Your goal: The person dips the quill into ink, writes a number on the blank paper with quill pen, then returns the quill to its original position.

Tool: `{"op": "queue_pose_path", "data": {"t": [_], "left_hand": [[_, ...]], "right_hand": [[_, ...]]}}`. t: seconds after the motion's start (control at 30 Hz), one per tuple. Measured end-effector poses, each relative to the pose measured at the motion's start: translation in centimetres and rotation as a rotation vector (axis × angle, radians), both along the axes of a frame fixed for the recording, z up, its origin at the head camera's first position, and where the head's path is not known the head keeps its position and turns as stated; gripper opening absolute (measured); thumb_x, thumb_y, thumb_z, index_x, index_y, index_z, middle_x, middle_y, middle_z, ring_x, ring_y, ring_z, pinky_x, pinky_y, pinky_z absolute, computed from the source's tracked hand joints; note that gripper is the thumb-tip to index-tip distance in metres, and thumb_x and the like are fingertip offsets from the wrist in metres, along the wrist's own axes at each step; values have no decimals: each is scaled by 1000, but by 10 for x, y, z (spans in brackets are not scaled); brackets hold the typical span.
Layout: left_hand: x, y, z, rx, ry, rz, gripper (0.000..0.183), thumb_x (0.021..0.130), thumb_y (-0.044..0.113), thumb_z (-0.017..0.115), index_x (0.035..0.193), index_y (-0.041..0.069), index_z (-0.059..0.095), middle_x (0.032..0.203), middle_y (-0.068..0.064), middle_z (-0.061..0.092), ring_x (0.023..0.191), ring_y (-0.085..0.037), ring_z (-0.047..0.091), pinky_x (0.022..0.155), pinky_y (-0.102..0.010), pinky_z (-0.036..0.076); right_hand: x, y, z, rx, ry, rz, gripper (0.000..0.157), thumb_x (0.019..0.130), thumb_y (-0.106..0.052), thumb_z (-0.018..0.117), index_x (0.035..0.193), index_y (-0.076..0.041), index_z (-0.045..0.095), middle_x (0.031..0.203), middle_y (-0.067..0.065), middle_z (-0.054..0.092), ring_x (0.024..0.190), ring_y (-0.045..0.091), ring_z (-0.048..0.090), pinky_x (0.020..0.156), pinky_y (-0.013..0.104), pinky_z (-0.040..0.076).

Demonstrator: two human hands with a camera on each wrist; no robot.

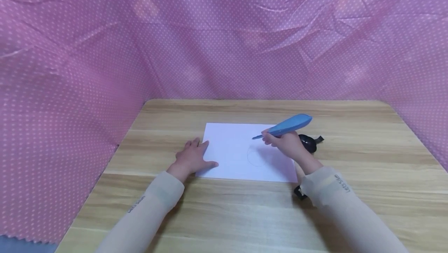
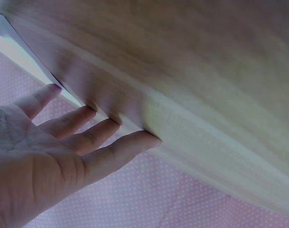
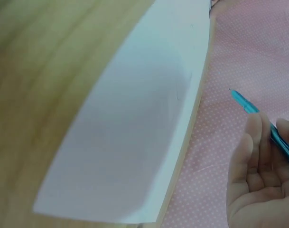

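A white sheet of paper [image 1: 241, 151] lies on the wooden table [image 1: 224, 214], with a faint pencilled curve near its right side. My left hand [image 1: 192, 157] rests flat on the sheet's left edge, fingers straight; in the left wrist view the fingertips [image 2: 149, 140] touch the table surface. My right hand [image 1: 285, 144] grips a blue pen with a broad blue feather-like top [image 1: 290, 125], its tip held just above the paper. The right wrist view shows the pen tip [image 3: 239, 98] lifted off the white sheet [image 3: 130, 142], and the right hand [image 3: 260, 173] around it.
A small black object [image 1: 309, 143] sits on the table just right of the paper, behind my right hand. Another black piece [image 1: 299, 192] shows under my right sleeve. Pink dotted cloth [image 1: 224, 35] hangs round the table's back and sides.
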State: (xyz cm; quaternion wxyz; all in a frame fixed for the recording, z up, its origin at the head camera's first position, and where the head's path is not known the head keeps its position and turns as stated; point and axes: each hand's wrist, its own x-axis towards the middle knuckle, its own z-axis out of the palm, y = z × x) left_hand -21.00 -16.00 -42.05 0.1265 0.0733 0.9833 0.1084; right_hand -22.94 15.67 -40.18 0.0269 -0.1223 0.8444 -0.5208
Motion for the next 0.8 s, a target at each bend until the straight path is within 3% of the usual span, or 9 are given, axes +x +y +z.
{"op": "queue_pose_path", "data": {"t": [0.2, 0.43, 0.7, 0.8], "left_hand": [[0, 1, 1, 10, 4, 3, 93, 77, 65, 64, 150, 17, 32, 155, -19, 18, 139, -45, 14, 92, -75, 25], [1, 1, 2, 14, 13, -10, 93, 78, 65, 64, 150, 16, 32, 155, -20, 19, 139, -45, 14, 92, -75, 25], [-1, 0, -2, 6, 6, -11, 95, 77, 67, 63, 151, 17, 31, 155, -20, 17, 139, -45, 14, 92, -74, 26], [0, 0, -3, 8, 7, -9, 95, 77, 67, 63, 150, 17, 31, 155, -20, 18, 139, -46, 14, 93, -74, 26]], "right_hand": [[-3, 5, 3, -34, 42, -73, 34, 94, -29, 62, 115, -2, 67, 94, 10, 72, 88, 21, 68, 75, 31, 55], [-1, 18, 2, -8, 82, -147, 39, 94, -35, 60, 119, -6, 66, 101, 14, 70, 90, 22, 67, 79, 38, 54], [1, 36, 0, 22, 160, -240, 40, 95, -38, 58, 120, -8, 66, 98, 10, 72, 91, 28, 67, 77, 37, 52], [1, 43, 0, 37, 180, -286, 39, 94, -39, 59, 118, -10, 68, 95, 8, 72, 91, 28, 67, 85, 41, 48]]}}
